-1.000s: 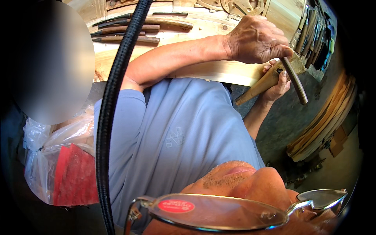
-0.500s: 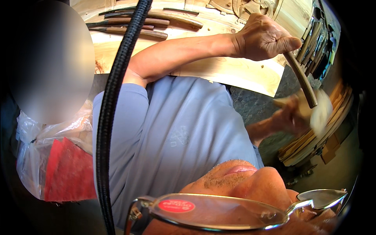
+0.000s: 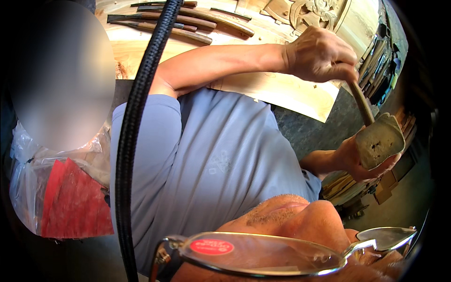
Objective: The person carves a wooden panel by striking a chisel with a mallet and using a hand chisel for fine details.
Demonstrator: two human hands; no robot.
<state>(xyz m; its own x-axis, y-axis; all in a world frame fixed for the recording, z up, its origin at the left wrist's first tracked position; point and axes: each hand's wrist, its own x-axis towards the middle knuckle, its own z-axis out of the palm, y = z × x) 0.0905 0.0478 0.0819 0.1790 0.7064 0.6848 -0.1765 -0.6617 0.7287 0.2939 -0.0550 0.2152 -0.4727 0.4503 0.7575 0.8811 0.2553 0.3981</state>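
Observation:
My left hand (image 3: 322,55) reaches over the workbench (image 3: 329,108), closed around a curved, dark rod-like tool (image 3: 361,98) that slants down to the right. My right hand (image 3: 357,164), lower on the right, is closed round a worn wooden mallet (image 3: 379,141), its pitted end face turned up toward the camera. The rod's lower end meets or passes behind the mallet; I cannot tell whether they touch. Wooden-handled carving tools (image 3: 197,26) lie on the bench behind my left forearm, left of a carved wooden panel (image 3: 310,11).
More tools (image 3: 376,66) are bunched at the bench's right end, above stacked wooden boards (image 3: 347,185). A clear plastic bag (image 3: 23,169) and red material (image 3: 70,202) sit at the lower left. A black braided cord (image 3: 138,98) crosses the view vertically.
My right hand and the mallet have swung down and right from under my left hand and turned, end face upward. My left hand has shifted slightly, still gripping the rod.

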